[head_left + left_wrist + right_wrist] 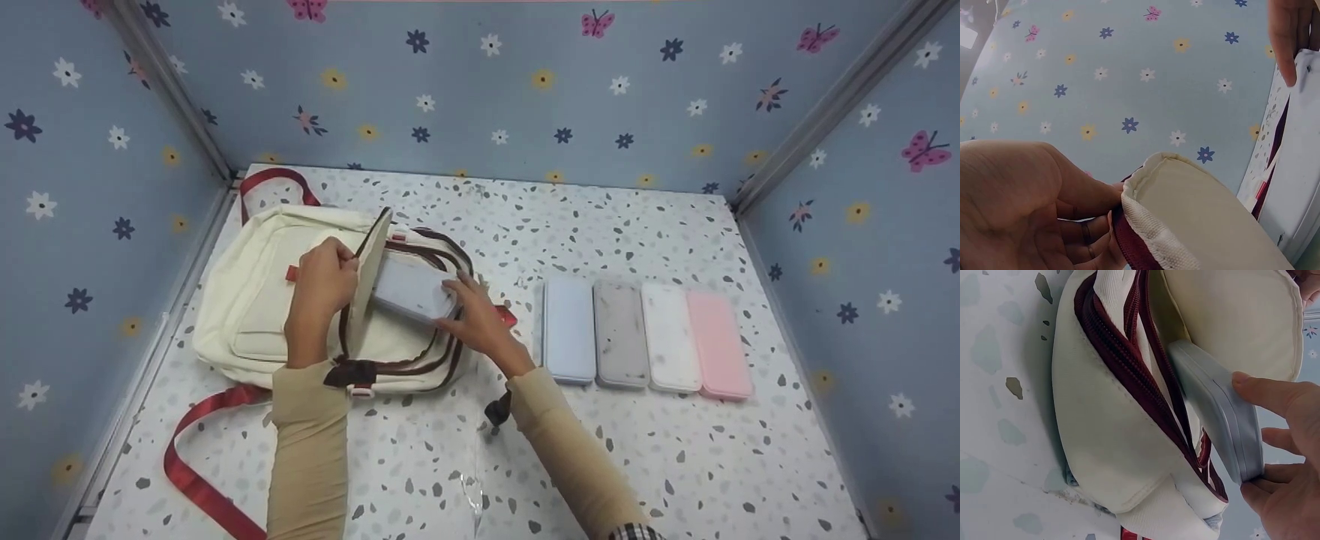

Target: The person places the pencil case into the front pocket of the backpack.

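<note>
A cream backpack with dark red zip edging lies on the table, its front panel folded open. My left hand pinches the top edge of that panel, holding it away from the opening. In my right hand is a pale grey-blue rectangular case with rounded corners, gripped at one end between thumb and fingers. The case's far end sits inside the backpack's opening, partly hidden by the panel in the head view. Its near end stays outside, in my fingers.
Right of the backpack, similar cases lie side by side: light blue, grey, white and pink. A red strap trails toward the front left. Flowered walls enclose the speckled table.
</note>
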`<action>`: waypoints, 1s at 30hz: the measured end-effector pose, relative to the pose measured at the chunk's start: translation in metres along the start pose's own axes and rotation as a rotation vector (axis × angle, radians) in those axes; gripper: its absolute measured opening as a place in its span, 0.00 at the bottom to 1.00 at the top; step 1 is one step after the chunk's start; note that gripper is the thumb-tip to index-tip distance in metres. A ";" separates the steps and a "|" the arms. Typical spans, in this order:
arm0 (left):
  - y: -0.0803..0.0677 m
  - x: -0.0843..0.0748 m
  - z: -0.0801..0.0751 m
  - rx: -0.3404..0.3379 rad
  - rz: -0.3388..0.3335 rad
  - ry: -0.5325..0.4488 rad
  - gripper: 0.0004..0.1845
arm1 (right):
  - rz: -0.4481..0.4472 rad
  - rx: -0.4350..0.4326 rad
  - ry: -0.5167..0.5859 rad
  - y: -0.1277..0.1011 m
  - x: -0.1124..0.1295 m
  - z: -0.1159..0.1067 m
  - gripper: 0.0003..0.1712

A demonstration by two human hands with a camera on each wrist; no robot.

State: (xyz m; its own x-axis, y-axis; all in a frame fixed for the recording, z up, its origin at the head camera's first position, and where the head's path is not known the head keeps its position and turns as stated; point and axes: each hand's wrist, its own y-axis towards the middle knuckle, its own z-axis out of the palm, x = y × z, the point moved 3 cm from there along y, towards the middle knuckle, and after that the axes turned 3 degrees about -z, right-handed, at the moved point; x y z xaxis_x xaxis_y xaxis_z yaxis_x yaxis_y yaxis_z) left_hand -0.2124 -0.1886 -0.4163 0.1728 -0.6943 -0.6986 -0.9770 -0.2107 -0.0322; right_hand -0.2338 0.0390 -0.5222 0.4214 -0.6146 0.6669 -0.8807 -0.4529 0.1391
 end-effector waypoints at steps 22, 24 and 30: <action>-0.002 0.001 0.004 0.011 -0.014 -0.003 0.09 | 0.010 0.093 -0.031 0.025 0.002 0.025 0.37; -0.002 0.000 0.004 0.003 -0.008 -0.004 0.09 | -0.004 0.086 -0.026 0.028 0.003 0.025 0.37; -0.003 0.000 0.005 -0.011 -0.008 -0.014 0.09 | -0.030 0.070 -0.023 0.032 0.003 0.030 0.37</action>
State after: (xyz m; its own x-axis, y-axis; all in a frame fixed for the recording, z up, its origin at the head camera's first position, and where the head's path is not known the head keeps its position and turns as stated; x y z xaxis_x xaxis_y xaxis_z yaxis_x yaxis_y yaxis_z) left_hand -0.2104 -0.1849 -0.4195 0.1788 -0.6826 -0.7086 -0.9741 -0.2242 -0.0299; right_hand -0.2542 0.0036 -0.5380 0.4532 -0.6139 0.6463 -0.8504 -0.5151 0.1071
